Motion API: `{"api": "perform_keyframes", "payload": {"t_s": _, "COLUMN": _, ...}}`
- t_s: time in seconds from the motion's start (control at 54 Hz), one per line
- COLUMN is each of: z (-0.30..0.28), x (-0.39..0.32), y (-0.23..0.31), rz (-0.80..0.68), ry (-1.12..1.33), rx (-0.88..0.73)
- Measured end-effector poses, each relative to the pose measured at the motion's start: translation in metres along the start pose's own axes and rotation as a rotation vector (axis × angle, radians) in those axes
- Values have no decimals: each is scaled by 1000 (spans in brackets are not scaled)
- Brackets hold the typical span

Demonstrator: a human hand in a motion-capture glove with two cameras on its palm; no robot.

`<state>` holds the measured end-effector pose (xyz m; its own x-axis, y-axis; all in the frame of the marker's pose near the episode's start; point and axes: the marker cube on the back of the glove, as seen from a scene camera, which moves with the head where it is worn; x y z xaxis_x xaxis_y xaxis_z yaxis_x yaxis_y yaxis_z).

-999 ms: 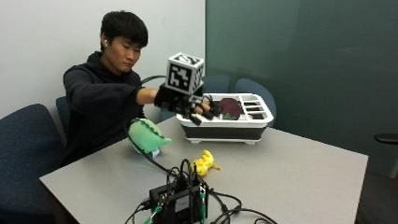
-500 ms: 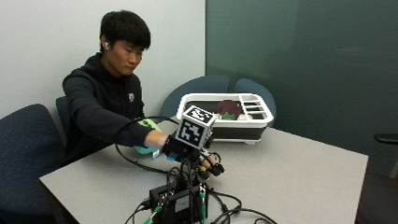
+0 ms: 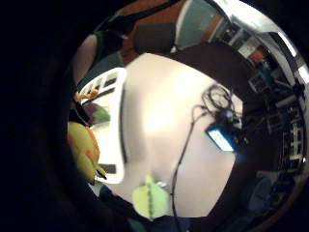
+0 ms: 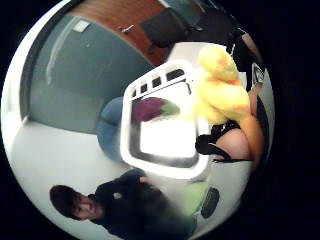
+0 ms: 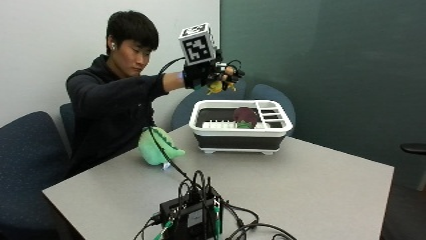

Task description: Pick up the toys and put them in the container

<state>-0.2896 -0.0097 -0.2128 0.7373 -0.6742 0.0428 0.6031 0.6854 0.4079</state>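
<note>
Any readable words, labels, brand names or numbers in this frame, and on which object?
None can be read.
white container: no print shows on its wall.
yellow toy held in the gloved right hand, green toy on the table: no tags visible.
black device with cables: any marking too small to read.

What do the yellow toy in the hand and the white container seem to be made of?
The yellow toy looks like soft plush: fuzzy, matte, rounded under the gloved right hand. The container looks like hard plastic: a smooth white rim, straight slotted dividers, dark lower walls. Neither is certain from looks alone.
</note>
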Motion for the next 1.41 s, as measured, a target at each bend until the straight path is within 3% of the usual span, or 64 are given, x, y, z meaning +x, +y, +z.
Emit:
{"api": "perform_keyframes", "payload": {"t_s": 0.204, "z": 68, "x": -133, "y": -17, "rz": -115, "ry": 50, "rx": -130}}
{"api": "perform_keyframes", "payload": {"t_s": 0.481, "z": 130, "x": -164, "y": -15, "rz": -117, "ry": -8, "rx": -323}}
{"api": "perform_keyframes", "payload": {"t_s": 0.685, "z": 90, "x": -127, "y": -4, "rz": -55, "ry": -55, "rx": -278}}
{"api": "perform_keyframes", "payload": {"t_s": 0.851, "z": 43, "x": -67, "y": 45, "rz": -68, "ry": 23, "rx": -316}}
{"api": "perform_keyframes", "payload": {"t_s": 1.018, "z": 32, "x": -24, "y": 102, "rz": -145, "ry": 109, "rx": -371}}
{"api": "perform_keyframes", "payload": {"t_s": 1.277, "z": 64, "x": 37, "y": 195, "rz": -105, "ry": 126, "rx": -676}}
{"api": "perform_keyframes", "payload": {"t_s": 1.406, "z": 95, "x": 41, "y": 242, "rz": -23, "ry": 290, "rx": -823}}
